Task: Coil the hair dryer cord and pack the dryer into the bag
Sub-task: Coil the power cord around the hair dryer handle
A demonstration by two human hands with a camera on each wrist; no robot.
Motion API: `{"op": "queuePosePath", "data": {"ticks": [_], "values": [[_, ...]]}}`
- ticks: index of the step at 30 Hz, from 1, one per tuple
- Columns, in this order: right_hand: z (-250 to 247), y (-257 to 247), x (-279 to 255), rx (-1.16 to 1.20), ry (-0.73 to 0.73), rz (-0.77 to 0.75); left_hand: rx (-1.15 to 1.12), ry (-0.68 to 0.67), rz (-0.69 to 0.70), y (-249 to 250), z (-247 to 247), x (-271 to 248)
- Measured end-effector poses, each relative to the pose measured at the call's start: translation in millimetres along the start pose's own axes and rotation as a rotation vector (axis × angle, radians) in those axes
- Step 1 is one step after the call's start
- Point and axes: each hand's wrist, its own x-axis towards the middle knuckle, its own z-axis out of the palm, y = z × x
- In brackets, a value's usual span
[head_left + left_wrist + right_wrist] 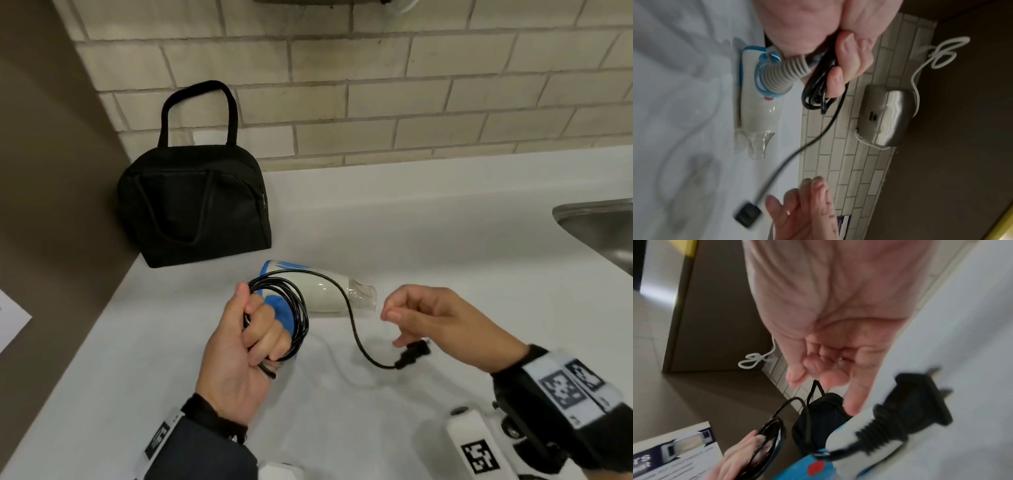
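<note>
A white and blue hair dryer [322, 291] lies on its side on the white counter [445, 240], nozzle pointing right. My left hand [253, 329] grips several loops of its black cord [294, 308] just in front of the blue handle. The left wrist view shows the loops [818, 94] pinched under my fingers beside the grey strain relief [785, 73]. A free length of cord runs right to the plug [412, 354]. My right hand [428, 315] hovers over the plug with fingers loosely curled, holding nothing. The plug [916, 405] sits beside that hand, untouched. A black bag [195, 202] stands zipped at the back left.
A steel sink [603, 226] is set into the counter at the right edge. Tiled wall [376, 102] runs along the back, and a brown side wall [51, 171] bounds the left. A metal wall unit [885, 116] with a white cable hangs above.
</note>
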Motion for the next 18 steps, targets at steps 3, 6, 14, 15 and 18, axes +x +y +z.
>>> {"op": "queuePosePath", "data": {"ticks": [3,6,14,15,18], "values": [[12.3,2.9,-4.8,-0.039,-0.068,-0.036,0.014,-0.006,0.007,0.7,2.3,-0.2],[30.4,7.6,0.2,-0.283,-0.091,0.022,0.031,-0.029,0.002,-0.6,6.8,-0.9],[62.2,26.6,25.0,-0.408,-0.073,0.009,0.008,-0.066,-0.011,4.2,7.5,-3.3],[62.3,27.0,25.9,-0.336,-0.083,0.012,0.001,-0.057,-0.009,4.1,6.7,-2.9],[63.7,26.6,21.8,-0.3,-0.066,0.03,-0.023,-0.048,0.016,3.7,4.4,-1.2]]}}
